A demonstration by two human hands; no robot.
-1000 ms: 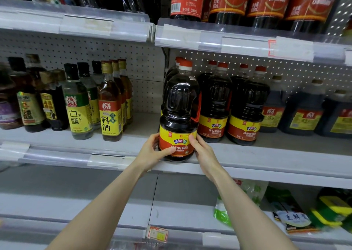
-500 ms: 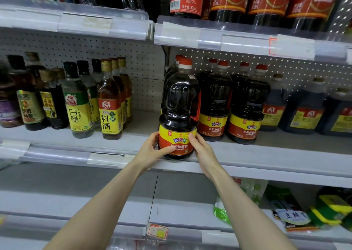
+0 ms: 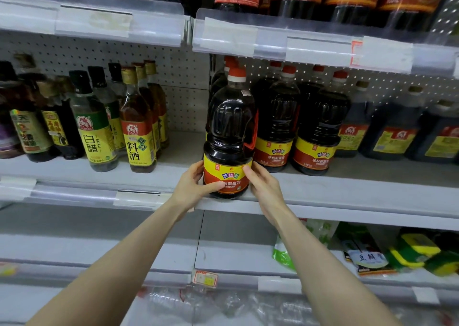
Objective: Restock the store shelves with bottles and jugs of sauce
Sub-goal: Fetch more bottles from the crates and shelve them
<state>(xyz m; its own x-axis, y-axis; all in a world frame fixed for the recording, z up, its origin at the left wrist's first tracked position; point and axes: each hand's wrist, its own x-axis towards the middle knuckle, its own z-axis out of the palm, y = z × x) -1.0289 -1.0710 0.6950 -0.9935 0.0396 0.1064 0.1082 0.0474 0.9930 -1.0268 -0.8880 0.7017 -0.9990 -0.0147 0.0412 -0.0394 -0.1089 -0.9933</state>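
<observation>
Jug: the soy sauce jug (image 3: 229,127) stood upright at the near edge of the middle shelf (image 3: 347,191), in front of more jugs of the same kind.
Left hand: my left hand (image 3: 192,185) held the jug's left side at the label, thumb across the front.
Right hand: my right hand (image 3: 264,186) held its right side, thumb on the label.
Neighbours: similar jugs (image 3: 277,127) stood just to the right; slim bottles (image 3: 139,127) stood apart on the left.

A big jug (image 3: 229,137) of dark sauce stands upright at the front edge of the shelf (image 3: 347,196). It has a red cap and a yellow and red label. The left hand (image 3: 191,189) and right hand (image 3: 265,189) hold its bottom part.
</observation>
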